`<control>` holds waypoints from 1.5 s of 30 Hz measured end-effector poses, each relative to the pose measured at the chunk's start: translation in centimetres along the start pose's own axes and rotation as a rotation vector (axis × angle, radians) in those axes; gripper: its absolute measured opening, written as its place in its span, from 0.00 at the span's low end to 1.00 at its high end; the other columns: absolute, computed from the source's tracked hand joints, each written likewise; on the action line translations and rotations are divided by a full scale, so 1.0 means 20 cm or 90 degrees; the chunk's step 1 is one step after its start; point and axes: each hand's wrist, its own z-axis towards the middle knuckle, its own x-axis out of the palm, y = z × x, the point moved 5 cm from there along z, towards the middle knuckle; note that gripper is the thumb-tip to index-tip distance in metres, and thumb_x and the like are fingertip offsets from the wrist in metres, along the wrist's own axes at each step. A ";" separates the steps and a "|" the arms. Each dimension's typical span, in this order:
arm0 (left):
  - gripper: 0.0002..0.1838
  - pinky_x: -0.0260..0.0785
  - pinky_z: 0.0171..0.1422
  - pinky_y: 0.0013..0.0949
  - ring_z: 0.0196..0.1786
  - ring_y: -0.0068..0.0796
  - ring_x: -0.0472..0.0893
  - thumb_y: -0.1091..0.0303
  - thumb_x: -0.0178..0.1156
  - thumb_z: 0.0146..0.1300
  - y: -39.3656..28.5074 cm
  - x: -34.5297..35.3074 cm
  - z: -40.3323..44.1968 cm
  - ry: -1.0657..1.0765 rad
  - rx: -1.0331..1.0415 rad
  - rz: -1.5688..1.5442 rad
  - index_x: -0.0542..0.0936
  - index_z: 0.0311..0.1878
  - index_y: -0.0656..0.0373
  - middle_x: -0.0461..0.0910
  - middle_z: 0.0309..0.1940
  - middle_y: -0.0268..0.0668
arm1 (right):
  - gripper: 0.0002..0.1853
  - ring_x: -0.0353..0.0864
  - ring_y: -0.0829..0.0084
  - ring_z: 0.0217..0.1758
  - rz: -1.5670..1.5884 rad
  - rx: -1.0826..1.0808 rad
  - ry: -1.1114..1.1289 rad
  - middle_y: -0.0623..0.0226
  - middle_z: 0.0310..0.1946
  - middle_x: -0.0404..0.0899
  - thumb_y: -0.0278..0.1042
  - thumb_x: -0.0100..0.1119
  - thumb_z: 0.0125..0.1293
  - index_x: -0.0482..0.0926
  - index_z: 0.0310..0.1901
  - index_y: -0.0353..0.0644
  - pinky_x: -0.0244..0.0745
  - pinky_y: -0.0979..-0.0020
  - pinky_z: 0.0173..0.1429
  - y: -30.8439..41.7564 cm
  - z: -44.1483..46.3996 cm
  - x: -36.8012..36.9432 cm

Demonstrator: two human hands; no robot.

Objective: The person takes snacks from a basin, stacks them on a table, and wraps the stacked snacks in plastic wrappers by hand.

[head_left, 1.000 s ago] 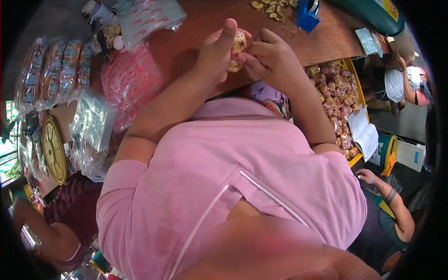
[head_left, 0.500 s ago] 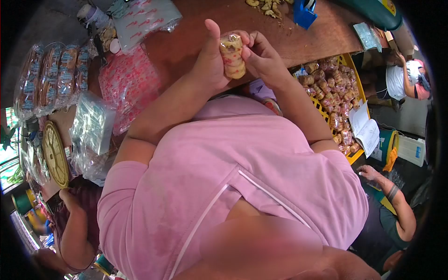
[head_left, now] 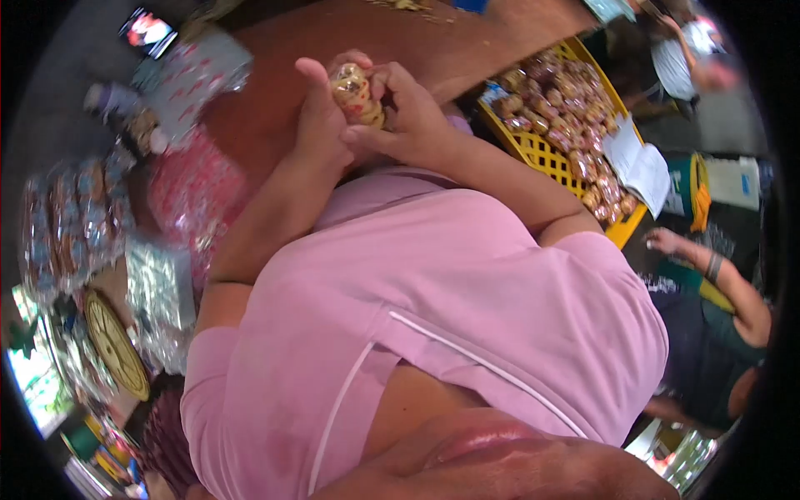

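Both of my hands hold a clear plastic pack of round, pale yellow pastries (head_left: 357, 93) stacked in a row, with red print on the wrapper. My left hand (head_left: 319, 125) wraps round its left side, thumb sticking up. On the other side, my right hand (head_left: 404, 117) is closed against the pack, its fingers at the upper part and its thumb near the lower end. My fingers cover part of the wrapper. The pack is just above the near edge of the brown table (head_left: 279, 58).
At right, a yellow crate (head_left: 537, 158) holds many wrapped packs, with an open notebook (head_left: 637, 167) on its edge. Pink printed plastic (head_left: 196, 187), clear bags (head_left: 158, 279) and bagged baked goods (head_left: 75, 221) lie left. A phone (head_left: 148, 33) is at top left. Another person's arm (head_left: 733, 283) shows at right.
The camera view has turned, so the table and crate sit differently and a phone has come into view. My right thumb has moved down to the pack's lower end; both hands still hold it.
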 end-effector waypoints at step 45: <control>0.04 0.71 0.54 0.31 0.46 0.27 0.78 0.71 0.63 0.73 -0.14 -0.45 0.21 -0.152 0.347 0.561 0.82 0.46 0.59 0.79 0.43 0.34 | 0.18 0.75 0.50 0.64 -0.489 -0.193 0.269 0.59 0.59 0.77 0.33 0.75 0.58 0.83 0.51 0.47 0.75 0.54 0.68 -0.66 1.38 -0.01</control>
